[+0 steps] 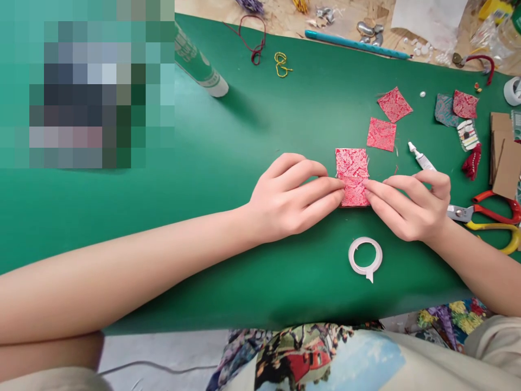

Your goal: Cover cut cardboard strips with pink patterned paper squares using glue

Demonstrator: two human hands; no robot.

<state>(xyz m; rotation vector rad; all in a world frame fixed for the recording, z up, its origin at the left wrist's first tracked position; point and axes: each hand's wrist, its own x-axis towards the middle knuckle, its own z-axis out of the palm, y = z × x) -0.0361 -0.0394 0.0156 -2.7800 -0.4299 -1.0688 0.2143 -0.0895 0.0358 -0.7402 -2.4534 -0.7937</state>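
Note:
A red and white patterned fabric piece (pixel 351 163) lies on the green table mat (pixel 163 206), with a crosswise line near its middle. My left hand (pixel 299 198) presses its closed fingertips on the left edge of the lower half. On the right edge, the fingertips of my right hand (pixel 411 206) are pinched together at the fabric. Two loose red fabric squares (pixel 381 134) rest beyond it. A white glue tube (pixel 421 156) lies behind my right hand. Nearer to me is a roll of white tape (pixel 350 255) with its end sticking out.
Scissors (pixel 494 212) with red and yellow handles lie right of my right hand, near brown cardboard (pixel 507 163). A green and white cylinder (pixel 199 65) stands at the back left. A blue pencil (pixel 358 43), cords, beads and a red tassel (pixel 472 162) lie around the far side.

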